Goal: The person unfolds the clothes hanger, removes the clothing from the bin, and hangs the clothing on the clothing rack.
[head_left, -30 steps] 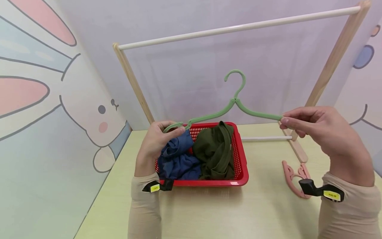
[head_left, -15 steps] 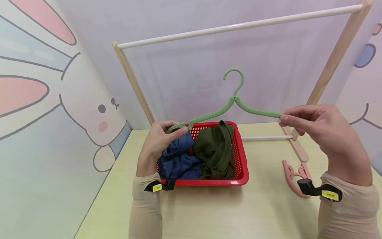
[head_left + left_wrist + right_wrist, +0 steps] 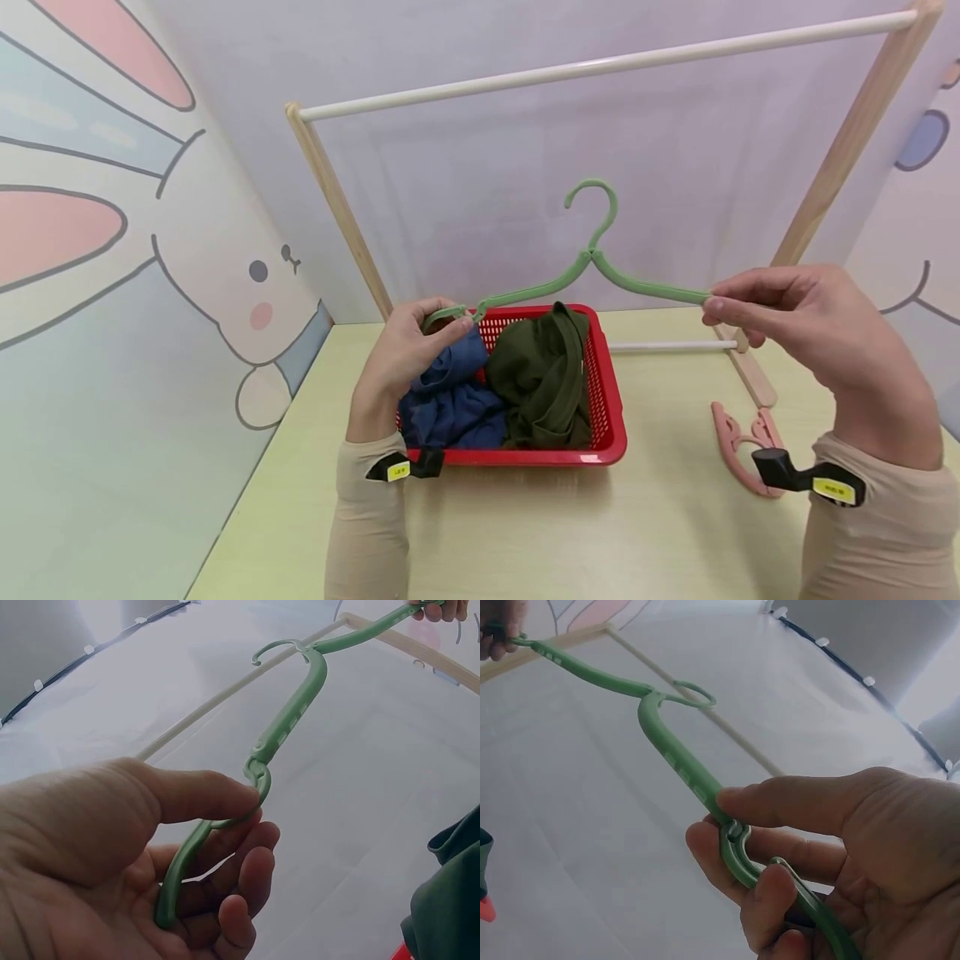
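Note:
A green folding hanger (image 3: 528,292) is held up spread out above the basket, its hook (image 3: 602,200) pointing upward. My left hand (image 3: 397,350) pinches its left end near the hinged tip, thumb on the joint in the left wrist view (image 3: 255,769). At the other end my right hand (image 3: 817,333) grips the right arm's tip between thumb and fingers; the right wrist view shows the curved end piece (image 3: 739,862) running through those fingers. Below, a red basket (image 3: 525,457) holds a blue garment (image 3: 457,412) and a dark green garment (image 3: 547,375).
A rack with a white bar (image 3: 600,71) and wooden posts (image 3: 855,142) stands behind the hanger. On the table (image 3: 525,533) near my right wrist lies a folded pink hanger (image 3: 738,467). A wall with a painted rabbit (image 3: 225,308) borders the left side.
The hanger stays spread between both hands, with only slight shifts. It rises a little, then dips back. My left hand has drifted slightly to the right.

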